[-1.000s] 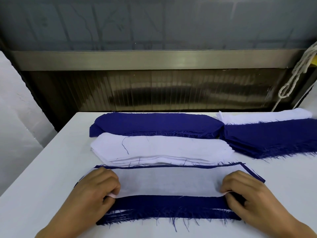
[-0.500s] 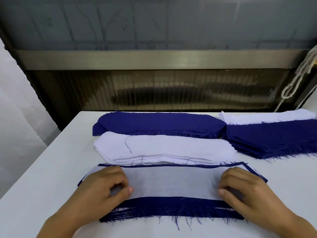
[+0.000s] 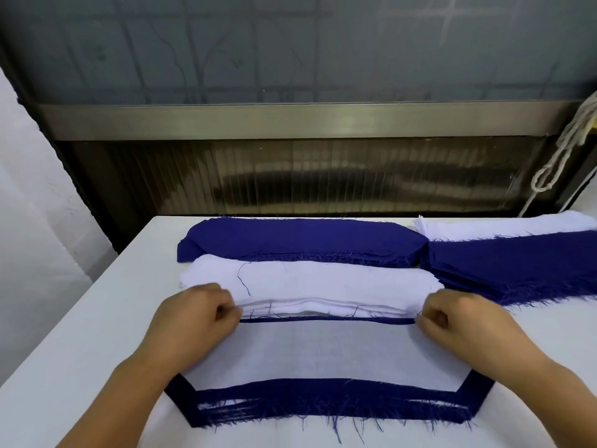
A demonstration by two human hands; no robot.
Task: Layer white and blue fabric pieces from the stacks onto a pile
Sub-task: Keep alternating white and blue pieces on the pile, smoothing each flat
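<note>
Lying at the near edge of the counter (image 3: 80, 334), the pile (image 3: 326, 350) shows a sheer white piece on top of a blue piece whose frayed border sticks out along the near side and at both ends. At the pile's far corners the left hand (image 3: 197, 315) and the right hand (image 3: 458, 321) sit with their fingers curled together at the edge of the fabric; whether they pinch the top white piece or the stack just behind it cannot be told. Just beyond the pile, touching its far edge, is the white stack (image 3: 310, 282), with a loose dark thread on it, and behind that the blue stack (image 3: 300, 237) at the far edge of the counter. Toward the far right corner lie a second blue stack (image 3: 517, 263) and white fabric (image 3: 504, 226) behind it. Past the pale counter stands a dark ribbed panel (image 3: 323, 176) under a metal rail (image 3: 290, 119) and a frosted window (image 3: 290, 46); a rope (image 3: 562, 153) hangs at the right.
</note>
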